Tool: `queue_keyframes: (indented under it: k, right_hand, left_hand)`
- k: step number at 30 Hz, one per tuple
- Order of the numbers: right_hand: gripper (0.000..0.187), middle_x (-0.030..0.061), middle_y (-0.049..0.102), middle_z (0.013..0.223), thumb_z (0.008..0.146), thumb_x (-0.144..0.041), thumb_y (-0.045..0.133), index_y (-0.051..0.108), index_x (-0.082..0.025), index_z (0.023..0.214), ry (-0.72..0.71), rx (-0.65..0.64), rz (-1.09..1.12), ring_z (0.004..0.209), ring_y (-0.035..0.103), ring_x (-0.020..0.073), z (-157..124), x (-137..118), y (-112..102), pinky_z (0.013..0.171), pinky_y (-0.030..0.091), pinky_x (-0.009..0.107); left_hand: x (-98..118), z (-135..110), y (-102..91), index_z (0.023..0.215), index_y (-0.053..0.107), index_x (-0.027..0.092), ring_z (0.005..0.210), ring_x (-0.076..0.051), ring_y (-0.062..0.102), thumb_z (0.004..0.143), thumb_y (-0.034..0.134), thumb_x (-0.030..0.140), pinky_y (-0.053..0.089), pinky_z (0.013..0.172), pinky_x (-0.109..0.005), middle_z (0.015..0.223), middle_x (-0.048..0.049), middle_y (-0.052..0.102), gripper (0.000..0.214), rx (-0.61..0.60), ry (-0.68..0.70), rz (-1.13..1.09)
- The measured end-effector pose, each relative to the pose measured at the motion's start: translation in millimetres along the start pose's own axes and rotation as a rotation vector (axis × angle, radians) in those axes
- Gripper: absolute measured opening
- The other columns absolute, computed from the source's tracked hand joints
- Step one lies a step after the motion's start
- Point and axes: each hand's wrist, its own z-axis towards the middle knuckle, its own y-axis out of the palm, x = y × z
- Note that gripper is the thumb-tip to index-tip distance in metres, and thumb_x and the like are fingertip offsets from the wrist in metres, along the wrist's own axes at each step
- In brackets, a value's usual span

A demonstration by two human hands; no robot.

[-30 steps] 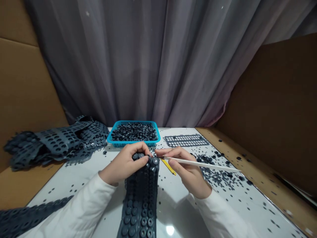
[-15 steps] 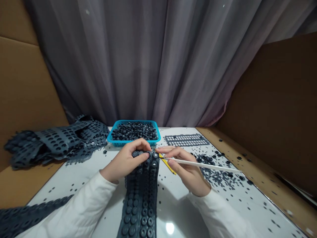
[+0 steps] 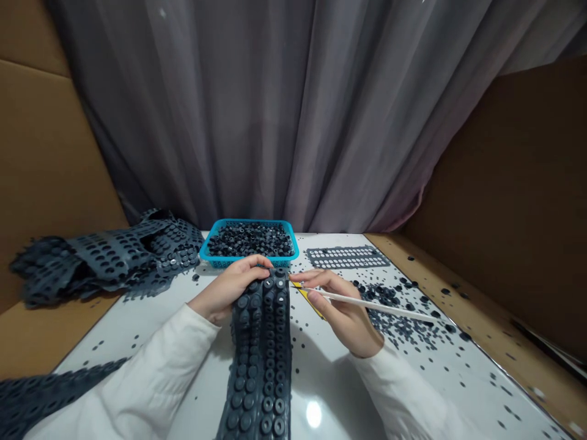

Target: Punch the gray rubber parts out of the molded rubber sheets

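A long dark rubber strip studded with round washers (image 3: 262, 354) runs from the bottom edge up the middle of the white table (image 3: 151, 324). My left hand (image 3: 227, 290) grips the strip's far end, fingers curled over its top. My right hand (image 3: 337, 305) is closed on a thin white stick (image 3: 385, 305) that points right, its near tip at the strip's top right corner. A small yellow piece (image 3: 308, 296) shows under the right fingers. Both arms wear white sleeves.
A blue basket (image 3: 250, 241) full of loose dark washers stands just beyond the hands. Emptied perforated strips are heaped at left (image 3: 105, 260); one flat perforated strip (image 3: 346, 256) lies at right. Loose washers (image 3: 398, 315) scatter the right side. Cardboard walls and a grey curtain enclose the table.
The strip has been drawn a little farther up the table toward the basket, and both hands have shifted with it. The grip on the stick is unchanged.
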Motion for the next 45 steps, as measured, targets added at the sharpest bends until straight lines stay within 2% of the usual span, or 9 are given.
queue_keyframes:
  k: [11,16,20,25,29,33,36,41,45]
  right_hand:
    - [0.005,0.0057,0.068,0.094,0.082,-0.018,0.057,0.060,-0.021,0.080,-0.104,-0.071,-0.104,0.090,0.061,0.0199,2,1,3,0.081,0.046,0.039]
    - [0.004,0.0058,0.067,0.094,0.083,-0.021,0.057,0.061,-0.021,0.082,-0.057,-0.019,-0.071,0.092,0.060,0.0205,1,2,5,0.084,0.044,0.040]
    - [0.008,0.0067,0.064,0.106,0.081,-0.029,0.060,0.062,-0.021,0.081,0.173,0.042,0.185,0.104,0.055,0.0219,-1,12,14,0.090,0.040,0.039]
    - [0.016,0.0024,0.064,0.109,0.077,-0.035,0.064,0.055,-0.022,0.077,0.710,0.076,0.927,0.097,0.059,0.0192,-4,31,27,0.079,0.045,0.033]
    - [0.019,0.0025,0.067,0.091,0.072,-0.033,0.069,0.056,-0.021,0.079,0.892,0.070,1.016,0.084,0.062,0.0173,-7,45,32,0.072,0.046,0.030]
    - [0.024,0.0058,0.064,0.109,0.066,-0.034,0.074,0.056,-0.019,0.073,0.822,0.225,0.768,0.095,0.059,0.0198,-8,54,31,0.078,0.045,0.031]
    - [0.024,0.0069,0.059,0.118,0.067,-0.038,0.072,0.061,-0.019,0.075,0.732,0.231,0.556,0.101,0.055,0.0209,-8,58,29,0.080,0.043,0.031]
    - [0.025,0.0017,0.062,0.070,0.070,-0.039,0.070,0.065,-0.017,0.080,0.560,0.181,0.331,0.068,0.055,0.0146,-6,46,24,0.069,0.044,0.030]
    - [0.023,0.0011,0.062,0.064,0.070,-0.037,0.069,0.068,-0.017,0.079,0.465,0.119,0.219,0.063,0.056,0.0149,-3,22,23,0.063,0.046,0.030]
  left_hand:
    - [-4,3,-5.0,0.082,0.055,0.018,0.051,-0.008,0.051,0.067,0.065,0.025,0.037,0.048,-0.017,0.058,0.0065,0.054,0.019,0.015,-0.025,-0.071]
    - [-7,6,-6.9,0.081,0.059,0.017,0.055,-0.009,0.054,0.064,0.066,0.020,0.041,0.051,-0.017,0.064,0.0047,0.058,0.019,0.066,-0.032,-0.128]
    - [-12,11,-8.7,0.083,0.062,0.016,0.062,-0.010,0.058,0.065,0.064,0.015,0.046,0.059,-0.018,0.072,0.0016,0.063,0.018,0.131,-0.084,-0.208]
    - [-16,18,-13.3,0.085,0.064,0.015,0.072,-0.013,0.062,0.067,0.064,0.014,0.048,0.068,-0.021,0.078,-0.0017,0.066,0.018,0.151,-0.109,-0.246]
    - [-27,29,-24.4,0.089,0.062,0.017,0.072,-0.015,0.061,0.069,0.064,0.028,0.048,0.066,-0.025,0.077,-0.0014,0.066,0.023,0.178,0.018,0.033]
    - [-47,43,-41.4,0.083,0.062,0.015,0.079,-0.020,0.060,0.067,0.064,0.036,0.046,0.074,-0.032,0.081,-0.0045,0.066,0.027,0.244,0.319,0.522]
    - [-59,49,-49.4,0.085,0.063,0.015,0.085,-0.023,0.059,0.069,0.061,0.035,0.043,0.081,-0.036,0.088,-0.0068,0.065,0.025,0.279,0.390,0.609]
    - [-57,44,-45.8,0.097,0.063,0.018,0.102,-0.023,0.054,0.075,0.058,0.030,0.037,0.094,-0.037,0.105,-0.0082,0.062,0.026,0.263,0.538,0.794]
    - [-24,22,-29.5,0.094,0.064,0.016,0.097,-0.023,0.057,0.078,0.054,0.030,0.042,0.086,-0.034,0.100,-0.0085,0.064,0.023,0.129,0.546,1.087]
